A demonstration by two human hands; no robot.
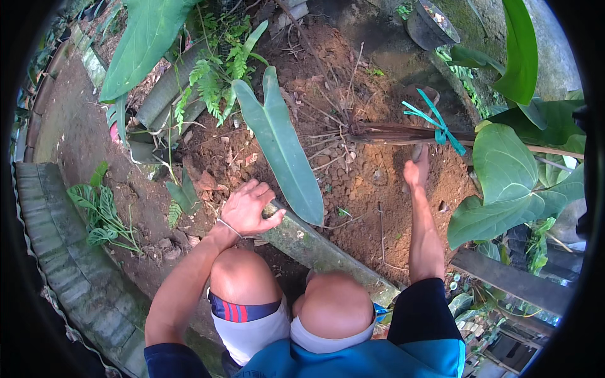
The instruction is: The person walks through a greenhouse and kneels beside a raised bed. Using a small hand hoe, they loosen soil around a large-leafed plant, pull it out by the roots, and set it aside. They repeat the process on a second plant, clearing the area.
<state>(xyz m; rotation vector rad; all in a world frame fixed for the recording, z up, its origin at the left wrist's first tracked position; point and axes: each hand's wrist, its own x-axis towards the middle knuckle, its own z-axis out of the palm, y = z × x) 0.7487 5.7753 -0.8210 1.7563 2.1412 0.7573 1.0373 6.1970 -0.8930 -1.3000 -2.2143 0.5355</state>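
Note:
My left hand [248,208], with a thin band at the wrist, rests at the end of a mossy concrete edging slab [326,250]; its thumb lies on the slab. Reaching forward, my right hand [417,170] is at the soil, just below a brown plant stem [397,133]. A small grey thing [417,152] shows at its fingers; I cannot tell whether it is held. Teal plastic twine [442,130] is knotted around the stem. Thin bare roots [326,141] spread from the stem's left end over loose brown soil [368,189].
A long green leaf [283,146] hangs between my hands. Large heart-shaped leaves [505,189] crowd the right side. Ferns [208,80] grow by curved roof tiles [170,90]. A dark pot [432,26] stands at the back. A tiled border [71,245] curves along the left.

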